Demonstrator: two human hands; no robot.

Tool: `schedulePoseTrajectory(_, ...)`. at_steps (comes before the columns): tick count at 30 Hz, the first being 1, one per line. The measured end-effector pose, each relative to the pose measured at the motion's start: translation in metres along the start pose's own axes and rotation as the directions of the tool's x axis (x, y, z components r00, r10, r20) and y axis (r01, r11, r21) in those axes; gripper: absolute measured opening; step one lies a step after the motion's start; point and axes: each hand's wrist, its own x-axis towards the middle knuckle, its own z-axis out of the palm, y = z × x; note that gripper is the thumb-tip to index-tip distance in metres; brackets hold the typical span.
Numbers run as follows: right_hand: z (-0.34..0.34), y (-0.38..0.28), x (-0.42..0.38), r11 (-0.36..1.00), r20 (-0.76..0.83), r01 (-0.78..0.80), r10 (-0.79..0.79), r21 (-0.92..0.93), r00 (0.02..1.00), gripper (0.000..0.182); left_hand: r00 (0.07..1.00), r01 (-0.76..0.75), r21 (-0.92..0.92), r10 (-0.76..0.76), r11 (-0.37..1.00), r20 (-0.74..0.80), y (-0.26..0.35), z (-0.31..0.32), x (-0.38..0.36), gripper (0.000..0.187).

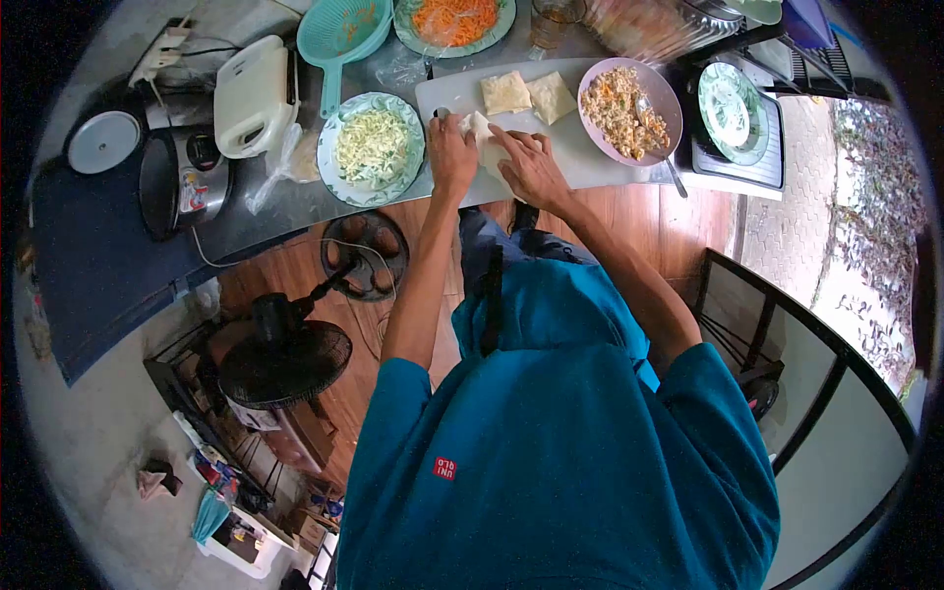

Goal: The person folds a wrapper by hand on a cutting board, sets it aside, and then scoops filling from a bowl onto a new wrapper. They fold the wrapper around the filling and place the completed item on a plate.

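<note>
On the white cutting board, a pale pastry wrapper is partly folded, with a flap hanging toward the front edge. My left hand pinches its left side, fingers closed. From the right, my right hand has its fingers bent onto the same wrapper; what lies inside is hidden. Two folded square parcels, a left one and a right one, sit just behind my hands. To their right stands a pink bowl of crumbly filling with a spoon in it.
Left of the board is a plate of shredded pale food. Behind it are a green colander and a plate of shredded carrot. A white sandwich maker stands farther left, a green plate right. A fan stands below.
</note>
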Motion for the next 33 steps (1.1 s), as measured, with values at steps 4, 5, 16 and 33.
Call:
schedulePoseTrajectory(4,-0.001,-0.003,0.001,0.998,-0.031,-0.033,0.035,0.061,0.999,0.069,0.997,0.068,-0.072,-0.071,0.995,-0.034,0.0,0.002,-0.005,0.033)
schedulePoseTrajectory(5,-0.001,-0.003,0.0,0.998,-0.03,-0.033,0.035,0.059,0.999,0.069,0.997,0.069,-0.074,-0.072,0.995,-0.034,0.001,0.001,-0.003,0.033)
schedulePoseTrajectory(16,-0.012,-0.004,-0.017,0.961,-0.138,-0.208,0.234,0.183,0.962,0.069,0.989,0.145,-0.377,-0.14,0.915,0.04,0.004,-0.002,0.002,0.014)
schedulePoseTrajectory(33,-0.004,-0.001,-0.039,0.939,-0.094,-0.306,0.323,0.157,0.942,0.067,0.965,0.241,-0.37,-0.182,0.897,0.188,0.012,-0.006,0.018,0.064)
